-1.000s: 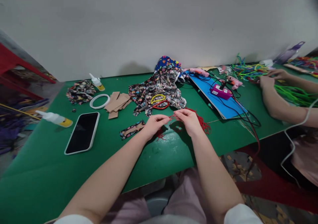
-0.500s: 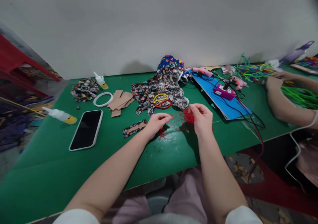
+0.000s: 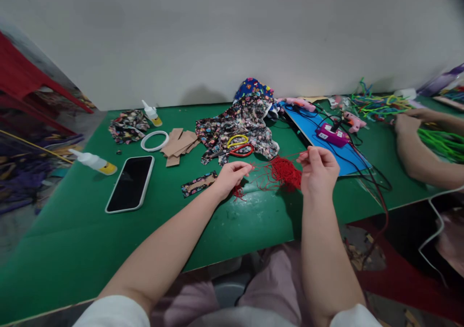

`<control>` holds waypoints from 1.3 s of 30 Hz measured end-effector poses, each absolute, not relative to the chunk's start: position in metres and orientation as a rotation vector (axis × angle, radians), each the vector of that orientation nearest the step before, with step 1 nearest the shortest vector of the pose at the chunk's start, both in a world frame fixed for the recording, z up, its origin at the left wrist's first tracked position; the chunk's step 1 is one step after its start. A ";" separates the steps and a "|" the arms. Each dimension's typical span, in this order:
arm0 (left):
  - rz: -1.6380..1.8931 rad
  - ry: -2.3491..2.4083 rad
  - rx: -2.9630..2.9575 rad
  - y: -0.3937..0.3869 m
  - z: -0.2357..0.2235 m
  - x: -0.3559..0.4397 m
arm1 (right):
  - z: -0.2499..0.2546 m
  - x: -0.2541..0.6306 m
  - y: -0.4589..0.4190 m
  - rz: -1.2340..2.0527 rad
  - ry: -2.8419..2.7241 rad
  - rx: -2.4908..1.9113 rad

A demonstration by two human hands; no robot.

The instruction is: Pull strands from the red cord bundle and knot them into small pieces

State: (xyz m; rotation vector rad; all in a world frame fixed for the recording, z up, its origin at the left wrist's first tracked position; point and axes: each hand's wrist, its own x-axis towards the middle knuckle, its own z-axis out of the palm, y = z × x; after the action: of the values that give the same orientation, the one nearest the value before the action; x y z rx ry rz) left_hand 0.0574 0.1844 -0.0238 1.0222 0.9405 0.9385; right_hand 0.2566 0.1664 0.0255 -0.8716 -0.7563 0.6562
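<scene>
L hand [image 3: 232, 179]: forearm slants in from the lower L of the view, wrist fairly straight, back of hand up, fingers bent & pointing R. Grip = thumb & forefinger tips pressed together on thin red strands; small red tuft [image 3: 238, 192] hangs just below the palm side.

R hand [image 3: 319, 172]: well apart from L, forearm near vertical in view, fingers curled w/ tips turned in toward L. Grip = thumb & forefinger pinching a red strand, pulled out roughly straight toward L hand.

Red yarn bundle [image 3: 284, 172] sits btwn the hands, nearer R, loose ends trailing toward L; can't tell how much of it rests on the green counter [image 3: 90, 240].

By L forearm: floral strip [image 3: 198, 184] w/ a bare brown middle; phone [image 3: 129, 184] farther L, dark screen up. Beyond hands: scissors [image 3: 242, 149], one red & one yellow handle, on patterned cloth [image 3: 241, 121]. L of that, cardboard pieces [image 3: 179, 143] in a loose pile & white ring [image 3: 152, 150] just beside. Blue folder [image 3: 353, 162] beyond R hand, purple power strip [image 3: 331, 135] on it. Far R, another person's arm [image 3: 416, 157] next to green strands [image 3: 440, 143].
</scene>
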 end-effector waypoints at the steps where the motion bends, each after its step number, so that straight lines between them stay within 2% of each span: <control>1: 0.940 0.941 1.016 0.184 -0.024 0.057 | 0.026 0.258 0.166 0.653 -0.753 -0.872; 11: 1.017 0.940 0.923 0.187 -0.019 0.058 | 0.044 0.267 0.177 0.639 -0.866 -0.957; 16: 1.143 0.892 0.851 0.190 0.020 0.059 | 0.059 0.260 0.177 0.584 -1.150 -1.203; 20: 1.099 0.729 0.993 0.188 0.054 0.066 | 0.064 0.245 0.172 0.554 -1.344 -1.233; 25: 0.961 0.654 1.162 0.188 0.057 0.076 | 0.064 0.231 0.170 0.553 -1.491 -1.151; 34: 0.915 0.682 1.176 0.189 0.052 0.073 | 0.065 0.227 0.169 0.782 -1.359 -1.161; 39: 0.969 0.621 1.227 0.182 0.063 0.069 | 0.074 0.226 0.160 0.897 -1.117 -0.988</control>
State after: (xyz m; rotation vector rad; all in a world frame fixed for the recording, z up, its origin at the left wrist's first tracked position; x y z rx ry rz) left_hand 0.0690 0.1815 0.0635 1.2270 0.6205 0.9690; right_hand 0.2260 0.1602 0.0736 -0.9878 -1.1172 0.8965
